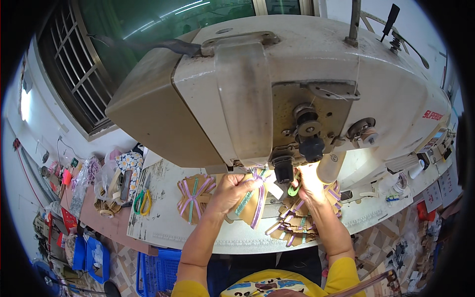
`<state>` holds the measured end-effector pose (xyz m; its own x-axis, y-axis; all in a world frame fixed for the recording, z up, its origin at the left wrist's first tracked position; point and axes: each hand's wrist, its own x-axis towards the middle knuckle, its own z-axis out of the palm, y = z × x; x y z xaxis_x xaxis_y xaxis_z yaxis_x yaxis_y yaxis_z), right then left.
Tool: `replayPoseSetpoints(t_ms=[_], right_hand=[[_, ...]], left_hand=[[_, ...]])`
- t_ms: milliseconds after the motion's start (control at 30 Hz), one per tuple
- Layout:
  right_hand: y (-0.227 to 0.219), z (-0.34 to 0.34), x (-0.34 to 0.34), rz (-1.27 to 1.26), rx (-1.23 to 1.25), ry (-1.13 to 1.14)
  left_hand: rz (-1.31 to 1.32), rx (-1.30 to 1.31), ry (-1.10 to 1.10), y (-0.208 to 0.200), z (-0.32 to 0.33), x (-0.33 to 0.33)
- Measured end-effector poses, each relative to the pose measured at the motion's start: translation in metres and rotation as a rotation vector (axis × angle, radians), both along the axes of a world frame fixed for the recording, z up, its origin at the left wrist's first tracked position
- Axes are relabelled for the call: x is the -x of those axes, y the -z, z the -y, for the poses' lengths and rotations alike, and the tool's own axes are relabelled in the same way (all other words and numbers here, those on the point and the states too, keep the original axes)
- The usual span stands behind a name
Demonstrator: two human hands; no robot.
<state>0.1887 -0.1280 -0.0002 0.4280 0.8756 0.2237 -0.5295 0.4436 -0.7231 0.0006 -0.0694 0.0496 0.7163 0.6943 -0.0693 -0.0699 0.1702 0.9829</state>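
A tan fabric bow (pixel 251 207) with purple and green ribbon stripes is pinched in my left hand (pixel 230 192), its upper part under the sewing machine's head (pixel 242 99). My right hand (pixel 310 184) is closed just to the right, around a small tool with a lime-green handle (pixel 293 190); its kind is unclear. A white strip (pixel 274 190) lies between the two hands. Left of my left wrist, a similar striped bow (pixel 188 199) rests flat on the table. Beneath my right forearm lies a pile of striped tan pieces (pixel 296 228).
Scissors (pixel 143 199) with green and yellow handles lie at the left of the white machine table (pixel 163 218). Bags and a flowered cloth (pixel 129 166) crowd the far left. Blue baskets (pixel 156 272) stand below the front edge. A thread cone (pixel 330 167) shape stands beside the lamp glow.
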Motion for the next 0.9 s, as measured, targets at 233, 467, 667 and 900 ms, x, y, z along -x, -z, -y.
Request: replayPoseSetpoints(t_ms=[233, 467, 667, 900], right_hand=[[-0.021, 0.019, 0.021, 0.055, 0.097, 0.135], [-0.02, 0.033, 0.024, 0.095, 0.139, 0.08], [-0.02, 0.041, 0.034, 0.081, 0.13, 0.095], [-0.018, 0.042, 0.043, 0.056, 0.188, 0.091]], left_hand=[[-0.231, -0.106, 0.127, -0.016, -0.042, 0.006], [-0.414, -0.443, 0.024, -0.025, -0.053, 0.004], [-0.513, -0.526, -0.137, -0.022, -0.054, 0.011], [-0.668, -0.655, -0.332, -0.02, -0.052, 0.017]])
